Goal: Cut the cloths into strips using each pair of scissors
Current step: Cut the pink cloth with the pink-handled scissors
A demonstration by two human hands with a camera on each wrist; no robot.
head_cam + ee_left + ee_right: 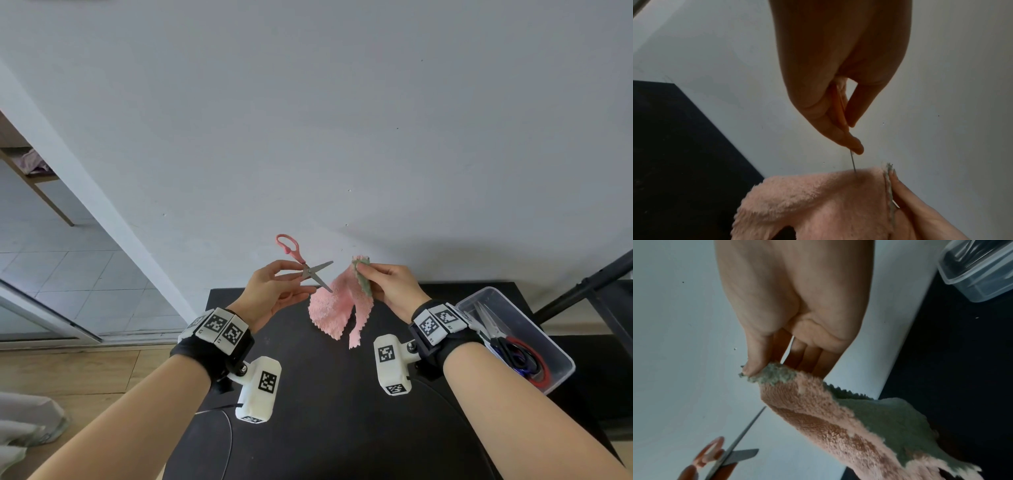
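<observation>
Scissors [303,262] with pink handles sit in the left hand [274,291], fingers and thumb pinched round them near the pivot, not through the loops, blades parted and the lower tip touching the pink cloth [334,308]. The right hand [390,286] pinches that cloth by its top corner, so it hangs in the air above the black worktop [342,428], pink on one face and grey-green on the other. Trouble, in my judgement, could come from that grip: with no fingers in the loops the blades cannot be worked firmly, and the scissors could twist or slip. The fluffy cloth hangs slack and may fold between the blades instead of shearing, giving a ragged or crooked strip. The right fingertips are also near the blade line. Counted: one cloth in view, already slit into two hanging tails; one pair of scissors in use; more pairs in the clear plastic box [561,370] on the right, red, black and blue handles showing, their number uncertain.
</observation>
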